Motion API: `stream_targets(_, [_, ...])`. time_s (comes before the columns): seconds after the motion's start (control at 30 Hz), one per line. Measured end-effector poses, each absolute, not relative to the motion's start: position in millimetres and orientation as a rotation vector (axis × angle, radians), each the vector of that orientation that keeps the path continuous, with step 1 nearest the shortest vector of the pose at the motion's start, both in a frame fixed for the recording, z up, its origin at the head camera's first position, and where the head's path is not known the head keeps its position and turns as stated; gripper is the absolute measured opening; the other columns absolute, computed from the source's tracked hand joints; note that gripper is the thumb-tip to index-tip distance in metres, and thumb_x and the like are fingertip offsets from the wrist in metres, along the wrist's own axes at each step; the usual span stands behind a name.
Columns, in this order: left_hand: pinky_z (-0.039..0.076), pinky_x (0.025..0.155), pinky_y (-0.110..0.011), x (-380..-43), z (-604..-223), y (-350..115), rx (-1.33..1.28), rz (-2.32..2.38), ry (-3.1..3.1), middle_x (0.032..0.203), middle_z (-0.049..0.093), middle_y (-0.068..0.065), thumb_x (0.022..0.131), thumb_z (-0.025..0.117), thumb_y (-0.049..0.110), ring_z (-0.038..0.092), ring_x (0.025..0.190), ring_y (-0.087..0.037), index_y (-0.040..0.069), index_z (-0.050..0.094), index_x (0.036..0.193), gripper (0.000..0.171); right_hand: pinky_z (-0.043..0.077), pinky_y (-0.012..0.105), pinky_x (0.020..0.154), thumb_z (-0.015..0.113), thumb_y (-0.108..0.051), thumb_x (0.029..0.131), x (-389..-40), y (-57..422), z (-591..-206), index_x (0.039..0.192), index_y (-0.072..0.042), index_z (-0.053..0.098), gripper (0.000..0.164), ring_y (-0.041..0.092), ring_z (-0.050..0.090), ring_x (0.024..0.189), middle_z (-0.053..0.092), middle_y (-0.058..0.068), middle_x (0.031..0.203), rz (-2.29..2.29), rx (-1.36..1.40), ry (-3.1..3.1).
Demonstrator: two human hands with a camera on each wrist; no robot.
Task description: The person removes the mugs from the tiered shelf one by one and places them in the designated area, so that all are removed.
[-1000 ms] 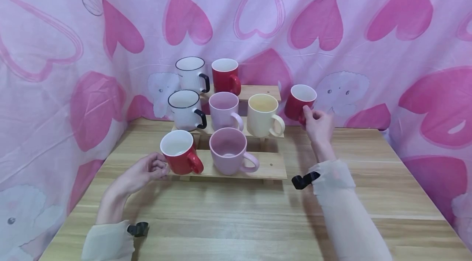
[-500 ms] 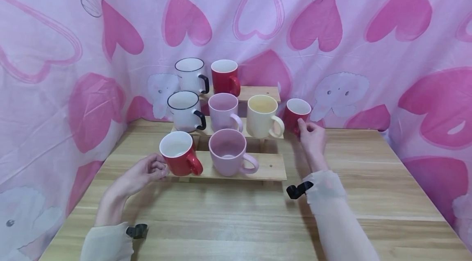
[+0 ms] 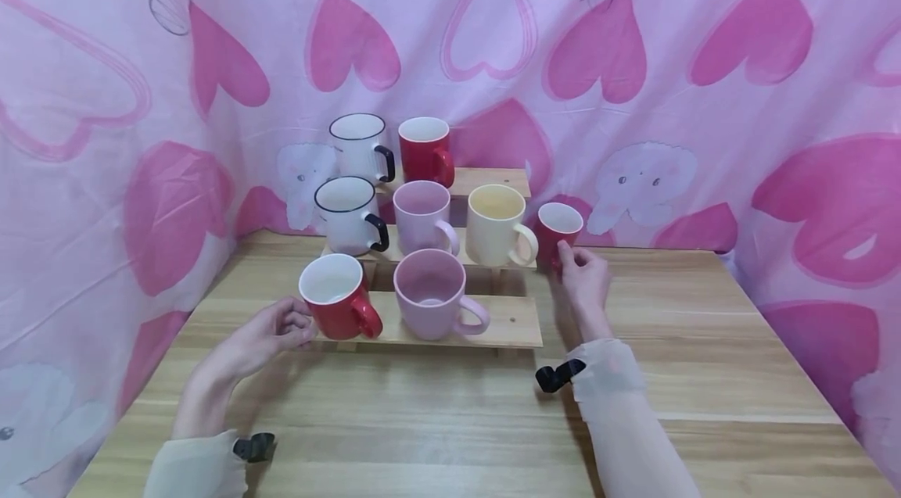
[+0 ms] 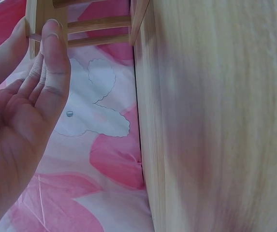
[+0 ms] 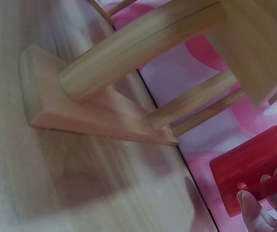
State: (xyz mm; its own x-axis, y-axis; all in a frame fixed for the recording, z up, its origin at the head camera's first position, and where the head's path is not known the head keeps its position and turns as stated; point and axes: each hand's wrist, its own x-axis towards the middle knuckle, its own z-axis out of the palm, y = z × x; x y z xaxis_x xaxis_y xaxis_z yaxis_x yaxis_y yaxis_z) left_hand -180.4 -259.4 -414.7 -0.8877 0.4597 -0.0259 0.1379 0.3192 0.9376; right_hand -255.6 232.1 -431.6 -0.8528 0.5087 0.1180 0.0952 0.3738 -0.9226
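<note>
My right hand (image 3: pixel 586 279) pinches the handle of a red mug (image 5: pixel 249 169) with a white inside, held off the table just right of the rack. The mug is upright in the head view. At the left, my left hand (image 3: pixel 278 334) grips the end of the lowest shelf of a three-tier wooden rack (image 3: pixel 517 320), thumb and fingers at the board's edge (image 4: pixel 49 12). On that shelf stand another red mug (image 3: pixel 339 310) and a mauve mug (image 3: pixel 429 306).
The middle shelf carries a white black-rimmed mug (image 3: pixel 346 224), a pink mug (image 3: pixel 421 224) and a cream mug (image 3: pixel 495 232). A white black-rimmed mug (image 3: pixel 357 150) and a red mug (image 3: pixel 421 150) stand on top. The wooden table (image 3: pixel 408 428) meets a heart-patterned curtain (image 3: pixel 493 13) behind.
My right hand has brought the red mug down and to the left, closer to the rack's right side. The left hand keeps its place at the lowest shelf.
</note>
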Motion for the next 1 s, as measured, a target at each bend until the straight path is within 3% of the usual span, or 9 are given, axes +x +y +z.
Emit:
stream_targets(0.13, [0.056,0.082,-0.034,-180.0,-416.2,-260.4,0.553,1.601,2.294,0.1,0.057,-0.029,0.095,0.058,-0.003,0.063,0.091,-0.024,-0.016,0.045,0.116,0.028,0.044,0.028,0.076,0.058,-0.046,0.096,-256.4,232.3,-437.8,0.093,-0.002,0.074,0.047,0.02,0.056,0.08,0.07,0.014,0.084,1.452,-0.537,-2.272])
stream_targets(0.5, [0.056,0.083,-0.038,-178.7,-414.8,-259.3,0.539,1.598,2.296,0.1,0.057,-0.031,0.095,0.058,-0.003,0.064,0.091,-0.027,-0.016,0.045,0.117,0.029,0.043,0.032,0.08,0.058,-0.049,0.096,-255.9,233.8,-444.1,0.097,-0.002,0.074,0.049,0.023,0.055,0.086,0.069,0.015,0.089,1.477,-0.546,-2.295])
stream_targets(0.73, [0.056,0.082,-0.034,-177.4,-415.9,-256.7,0.533,1.605,2.275,0.101,0.056,-0.03,0.095,0.057,-0.003,0.063,0.091,-0.027,-0.015,0.044,0.118,0.029,0.046,0.026,0.071,0.059,-0.047,0.096,-255.8,234.7,-447.6,0.097,0.0,0.073,0.049,0.02,0.052,0.084,0.067,0.02,0.092,1.58,-0.589,-2.262])
stream_targets(1.0, [0.056,0.08,-0.034,-177.0,-413.4,-259.4,0.562,1.572,2.327,0.098,0.057,-0.026,0.095,0.056,-0.004,0.062,0.089,-0.026,-0.015,0.045,0.117,0.027,0.045,0.026,0.068,0.06,-0.049,0.094,-257.0,231.7,-451.3,0.094,0.0,0.072,0.052,0.019,0.051,0.082,0.065,0.015,0.084,1.598,-0.596,-2.267])
